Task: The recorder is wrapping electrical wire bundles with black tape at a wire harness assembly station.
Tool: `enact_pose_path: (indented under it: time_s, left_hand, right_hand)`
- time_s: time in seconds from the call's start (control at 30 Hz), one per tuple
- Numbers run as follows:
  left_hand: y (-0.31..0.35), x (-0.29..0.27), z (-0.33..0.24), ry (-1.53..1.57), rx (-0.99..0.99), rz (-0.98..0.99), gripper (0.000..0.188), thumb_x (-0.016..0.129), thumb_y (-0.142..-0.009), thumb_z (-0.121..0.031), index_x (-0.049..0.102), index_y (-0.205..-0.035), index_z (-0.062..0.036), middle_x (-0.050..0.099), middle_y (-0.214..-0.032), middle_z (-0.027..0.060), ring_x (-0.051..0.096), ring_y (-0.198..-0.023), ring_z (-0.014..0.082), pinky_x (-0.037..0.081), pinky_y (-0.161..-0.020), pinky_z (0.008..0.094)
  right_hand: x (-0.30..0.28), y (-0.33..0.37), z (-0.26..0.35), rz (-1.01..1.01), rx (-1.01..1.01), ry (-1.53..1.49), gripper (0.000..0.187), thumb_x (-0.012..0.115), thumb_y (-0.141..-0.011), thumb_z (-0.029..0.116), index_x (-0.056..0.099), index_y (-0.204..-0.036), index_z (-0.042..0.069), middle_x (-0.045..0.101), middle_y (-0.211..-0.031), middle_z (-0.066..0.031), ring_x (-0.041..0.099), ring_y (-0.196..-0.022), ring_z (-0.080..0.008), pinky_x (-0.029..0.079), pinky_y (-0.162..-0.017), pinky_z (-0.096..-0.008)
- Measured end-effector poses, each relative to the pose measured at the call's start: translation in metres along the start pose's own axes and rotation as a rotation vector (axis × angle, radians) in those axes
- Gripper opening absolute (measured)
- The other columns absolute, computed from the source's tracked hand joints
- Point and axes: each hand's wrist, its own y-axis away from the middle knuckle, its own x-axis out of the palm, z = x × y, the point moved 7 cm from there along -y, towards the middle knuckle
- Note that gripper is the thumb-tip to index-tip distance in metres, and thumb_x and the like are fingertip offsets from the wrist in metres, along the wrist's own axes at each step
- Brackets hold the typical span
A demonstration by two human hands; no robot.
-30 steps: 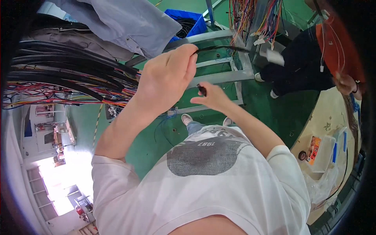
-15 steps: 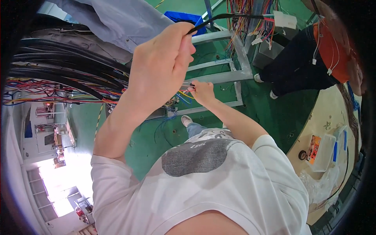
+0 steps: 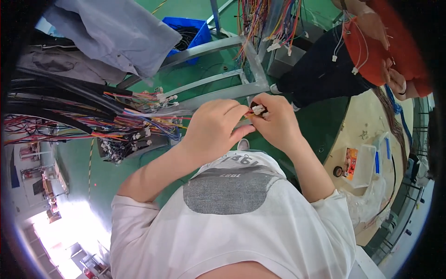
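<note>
My left hand point(image 3: 214, 122) and my right hand point(image 3: 278, 122) meet in front of my chest, fingertips almost touching. Between them sits a small white plug connector point(image 3: 258, 109), pinched in the fingers of my right hand. Short red and yellow wires point(image 3: 249, 114) run from it into the closed fingertips of my left hand. Left of my hands lies a thick harness with black-sleeved cables point(image 3: 74, 95) and many coloured wires. Its loose ends carry white connectors point(image 3: 135, 136); some hang over a grey box.
A grey metal frame point(image 3: 209, 98) stands ahead, with a blue bin point(image 3: 203, 38) behind it. Coloured wires point(image 3: 254, 23) hang from its upright. At right a co-worker in orange point(image 3: 371, 46) handles thin wires beside a round table point(image 3: 332, 174) bearing a clear plastic box point(image 3: 363, 169).
My left hand has come down from its raised position, where it held a black-sleeved cable. My right hand has risen to meet it, and the view has shifted right.
</note>
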Motion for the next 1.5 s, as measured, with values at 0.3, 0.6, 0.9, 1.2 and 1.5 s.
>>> enact_pose_path:
  time_s: [0.3,0.6,0.9,1.2,1.5]
  left_hand:
    - [-0.002,-0.001,0.019,0.565,-0.365,0.022,0.009,0.060,-0.074,-0.006,0.058,-0.078,0.0023,0.057,-0.073,0.0098,0.055,-0.064,0.0193,0.042,-0.056,0.0271]
    - [-0.005,-0.024,-0.002,0.845,-0.417,0.099,0.017,0.050,-0.085,-0.014,0.059,-0.086,0.0004,0.054,-0.071,0.0008,0.049,-0.060,0.0069,0.039,-0.056,0.0197]
    - [-0.008,-0.041,0.001,0.830,-0.448,0.135,0.020,0.053,-0.084,-0.015,0.060,-0.087,0.0028,0.053,-0.072,0.0008,0.046,-0.062,0.0056,0.035,-0.054,0.0180]
    - [0.005,-0.017,-0.004,1.564,-0.727,0.446,0.022,0.053,-0.084,-0.020,0.062,-0.081,0.0002,0.050,-0.062,-0.0018,0.040,-0.050,0.0039,0.030,-0.044,0.0176]
    - [-0.022,-0.061,-0.041,0.247,0.084,-0.027,0.006,0.059,-0.068,0.002,0.058,-0.073,-0.0008,0.053,-0.064,0.0115,0.051,-0.055,0.0271,0.039,-0.049,0.0326]
  right_hand:
    - [-0.035,0.010,0.013,0.085,0.222,-0.424,0.015,0.066,-0.069,0.004,0.052,-0.075,0.001,0.047,-0.064,0.0030,0.039,-0.058,-0.0027,0.032,-0.052,-0.0183]
    - [-0.063,-0.006,0.044,-0.066,-0.134,-0.218,0.024,0.067,-0.069,0.015,0.052,-0.081,0.000,0.048,-0.069,0.0005,0.043,-0.063,-0.0053,0.034,-0.056,-0.0194]
    - [-0.047,-0.023,0.063,0.187,0.090,-0.684,0.020,0.057,-0.082,0.018,0.054,-0.077,-0.001,0.051,-0.065,-0.0002,0.044,-0.059,-0.0042,0.036,-0.052,-0.0188]
    - [-0.067,-0.022,0.106,0.170,-0.605,-0.129,0.023,0.069,-0.067,0.018,0.055,-0.076,0.002,0.052,-0.067,-0.0041,0.048,-0.064,-0.0151,0.038,-0.072,-0.0309]
    - [-0.066,-0.012,0.081,0.328,-0.276,-0.072,0.029,0.061,-0.074,0.029,0.057,-0.076,0.001,0.055,-0.066,-0.0136,0.052,-0.062,-0.0285,0.040,-0.053,-0.0348]
